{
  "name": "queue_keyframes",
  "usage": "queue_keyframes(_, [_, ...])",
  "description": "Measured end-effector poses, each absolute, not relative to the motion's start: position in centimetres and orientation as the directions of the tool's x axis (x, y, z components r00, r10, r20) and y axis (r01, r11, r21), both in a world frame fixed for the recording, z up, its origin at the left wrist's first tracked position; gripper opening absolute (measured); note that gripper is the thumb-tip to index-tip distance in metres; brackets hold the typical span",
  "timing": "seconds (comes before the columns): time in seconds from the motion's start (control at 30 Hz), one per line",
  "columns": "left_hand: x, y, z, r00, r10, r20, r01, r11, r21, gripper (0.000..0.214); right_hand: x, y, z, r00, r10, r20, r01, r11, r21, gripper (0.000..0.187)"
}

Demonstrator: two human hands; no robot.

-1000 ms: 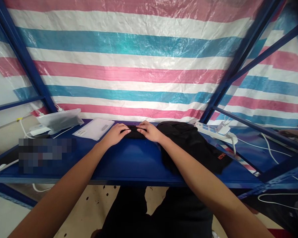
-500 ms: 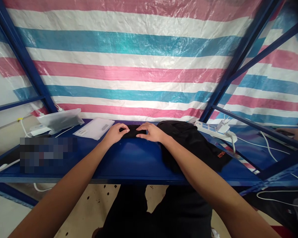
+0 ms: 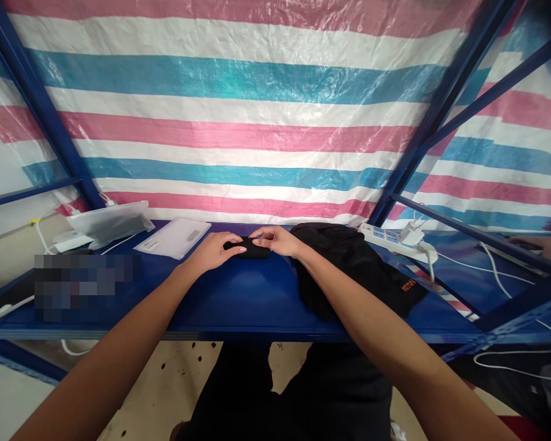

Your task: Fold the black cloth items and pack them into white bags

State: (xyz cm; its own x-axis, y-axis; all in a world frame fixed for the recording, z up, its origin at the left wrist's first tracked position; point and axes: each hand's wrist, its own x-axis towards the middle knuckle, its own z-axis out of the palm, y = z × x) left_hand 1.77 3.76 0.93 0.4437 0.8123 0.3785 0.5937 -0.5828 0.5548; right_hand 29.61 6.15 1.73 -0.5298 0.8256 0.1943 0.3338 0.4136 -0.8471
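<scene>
Both hands are on a small black bundle (image 3: 252, 250) on the blue shelf, which looks like tightly folded or rolled cloth. My left hand (image 3: 215, 250) holds its left end, thumb on the near side and fingers curled over the far edge. From the right, my right hand (image 3: 278, 241) grips it, thumb against its upper face and fingers behind. The bundle's far side is hidden by my fingers. Just right of my right hand lies a spread black garment (image 3: 335, 245) with small orange lettering, partly under my right forearm.
A white plastic mailer (image 3: 173, 237) lies left of my hands. A translucent bag (image 3: 114, 223) and cables stand at the back left. A white power strip (image 3: 392, 242) lies at the right. Blue posts (image 3: 425, 135) frame the shelf (image 3: 239, 300). Another person's hand (image 3: 544, 248) shows far right.
My left hand has shifted slightly right and nearer along the bundle. The right thumb has moved up onto its top, and the bundle now shows a flatter, squarer near face.
</scene>
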Motion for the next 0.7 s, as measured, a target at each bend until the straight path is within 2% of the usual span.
queue_keyframes(0.1, [1.9,4.1,1.0,0.434,0.828,0.355,0.559,-0.557,0.614,0.045,29.4,6.8,1.4,-0.457,0.877,0.150,0.311,0.316,-0.897,0.048])
queue_keyframes(0.2, [2.4,4.8,1.0,0.431,0.819,0.378,0.523,-0.568,0.635,0.042,29.2,7.2,1.0,-0.446,0.844,0.299,0.326,0.464,-0.824,0.025])
queue_keyframes(0.27, [2.8,5.3,0.8,0.388,0.830,0.401,0.548,-0.558,0.624,0.045,28.9,7.1,1.0,-0.452,0.769,0.451,0.398,0.627,-0.670,0.012])
queue_keyframes(0.37, [3.2,6.1,0.5,0.334,0.832,0.443,0.591,-0.551,0.589,0.047,28.6,6.0,1.5,-0.523,0.618,0.587,0.534,0.774,-0.339,0.025])
queue_keyframes(0.4, [3.2,6.3,0.4,0.332,0.834,0.440,0.605,-0.546,0.580,0.047,28.4,5.4,1.7,-0.565,0.579,0.588,0.554,0.794,-0.250,0.030])
queue_keyframes(0.47, [3.1,6.5,0.2,0.341,0.844,0.415,0.637,-0.532,0.558,0.048,28.2,4.3,2.2,-0.633,0.561,0.534,0.579,0.801,-0.155,0.032])
queue_keyframes(0.53, [3.0,6.4,0.1,0.363,0.845,0.393,0.670,-0.529,0.520,0.050,28.0,3.5,2.6,-0.659,0.595,0.461,0.615,0.778,-0.125,0.027])
queue_keyframes(0.6, [3.1,6.0,0.0,0.380,0.832,0.405,0.703,-0.544,0.457,0.049,27.9,3.1,2.8,-0.660,0.629,0.410,0.650,0.752,-0.108,0.038])
queue_keyframes(0.7, [3.6,4.8,0.2,0.383,0.767,0.514,0.762,-0.577,0.294,0.041,27.9,3.7,2.7,-0.649,0.658,0.381,0.657,0.738,-0.154,0.043])
